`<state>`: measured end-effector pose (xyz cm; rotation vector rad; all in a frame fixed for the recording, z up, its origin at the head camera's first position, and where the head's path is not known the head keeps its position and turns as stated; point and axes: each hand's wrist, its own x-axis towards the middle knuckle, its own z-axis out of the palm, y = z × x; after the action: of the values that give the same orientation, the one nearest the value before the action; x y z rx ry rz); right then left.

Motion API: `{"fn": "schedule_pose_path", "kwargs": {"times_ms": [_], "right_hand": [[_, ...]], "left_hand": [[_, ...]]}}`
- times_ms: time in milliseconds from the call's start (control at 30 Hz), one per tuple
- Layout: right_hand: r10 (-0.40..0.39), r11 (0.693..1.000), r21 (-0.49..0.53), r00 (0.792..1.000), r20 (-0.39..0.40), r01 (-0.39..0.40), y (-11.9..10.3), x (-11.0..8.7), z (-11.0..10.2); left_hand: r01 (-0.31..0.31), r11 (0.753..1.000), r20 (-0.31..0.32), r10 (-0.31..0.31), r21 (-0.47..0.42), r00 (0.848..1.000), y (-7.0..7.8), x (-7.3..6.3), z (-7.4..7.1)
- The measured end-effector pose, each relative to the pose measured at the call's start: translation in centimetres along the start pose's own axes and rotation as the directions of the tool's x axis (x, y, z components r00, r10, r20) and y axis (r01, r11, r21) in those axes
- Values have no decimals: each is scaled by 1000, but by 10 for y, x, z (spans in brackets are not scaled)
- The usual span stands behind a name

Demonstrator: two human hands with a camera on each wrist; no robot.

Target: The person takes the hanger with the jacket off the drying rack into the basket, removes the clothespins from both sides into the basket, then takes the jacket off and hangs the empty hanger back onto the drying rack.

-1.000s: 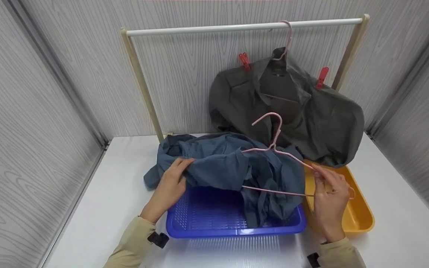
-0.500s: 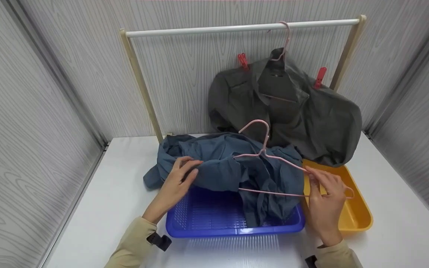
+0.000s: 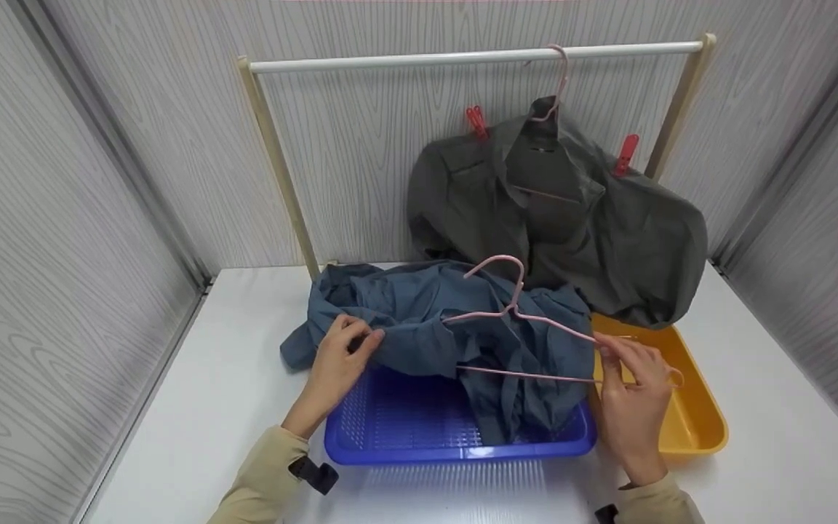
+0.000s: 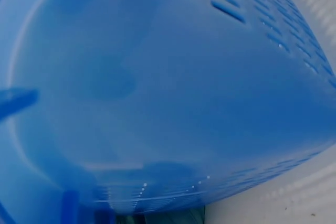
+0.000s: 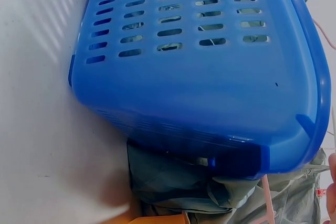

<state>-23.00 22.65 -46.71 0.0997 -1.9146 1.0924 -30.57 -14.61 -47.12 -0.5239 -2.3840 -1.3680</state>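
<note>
My right thumb and fingers pinch the side of a pink wire hanger [image 3: 513, 308], whose far end is hidden inside the slate-blue garment [image 3: 415, 342]; my left hand [image 3: 333, 364] pinches that garment, which lies draped over the blue slotted basket [image 3: 455, 455], my right hand [image 3: 636, 389] beside it

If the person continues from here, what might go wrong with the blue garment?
The pink hanger may catch inside the blue garment, because its left part is hidden in the fabric. Also, the garment's loose folds hang low over the blue basket and might snag there.
</note>
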Motion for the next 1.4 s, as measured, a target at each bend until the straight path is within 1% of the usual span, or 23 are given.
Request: {"fn": "schedule_pose_path", "kwargs": {"times_ms": [133, 200, 267, 400, 533, 667, 900, 1067, 1167, 1267, 1300, 1333, 1400], "right_hand": [[10, 1000, 0, 1000, -2, -10, -14, 3, -1], [23, 1000, 6, 1000, 4, -23, -16, 5, -2], [41, 999, 5, 999, 10, -41, -12, 5, -2], [68, 998, 1, 997, 20, -68, 4, 4, -3], [70, 998, -6, 997, 25, -69, 14, 4, -5], [61, 998, -10, 998, 19, -61, 16, 5, -7], [66, 998, -8, 998, 9, -66, 17, 5, -8], [80, 997, -14, 997, 1, -80, 20, 5, -10], [82, 997, -15, 997, -12, -82, 23, 5, -12], [84, 996, -9, 996, -30, -84, 25, 6, -14], [82, 997, -9, 996, -35, -83, 26, 6, -14], [80, 997, -8, 996, -39, -80, 26, 6, -15], [70, 998, 4, 997, -46, -70, 25, 7, -15]], "left_hand": [[12, 1000, -2, -12, 10, 1000, -2, -1, -1], [26, 1000, -6, -26, 3, 1000, -3, -1, -2], [36, 999, -10, -36, -15, 999, -4, -2, -2], [43, 998, -9, -43, -51, 999, -6, -2, -2], [49, 994, -1, -49, -99, 999, -6, -2, -1], [83, 982, 2, -83, -170, 997, -6, -2, 1], [160, 944, -10, -170, -289, 985, -9, -2, -1], [203, 906, -16, -225, -372, 974, -12, -1, -2], [233, 878, -28, -269, -419, 963, -13, -1, -1], [239, 862, -45, -289, -447, 956, -14, 0, -1], [228, 862, -54, -282, -453, 958, -15, 0, -1], [213, 869, -61, -267, -447, 962, -15, 0, 0], [162, 900, -60, -203, -404, 977, -15, -1, -1]]}}
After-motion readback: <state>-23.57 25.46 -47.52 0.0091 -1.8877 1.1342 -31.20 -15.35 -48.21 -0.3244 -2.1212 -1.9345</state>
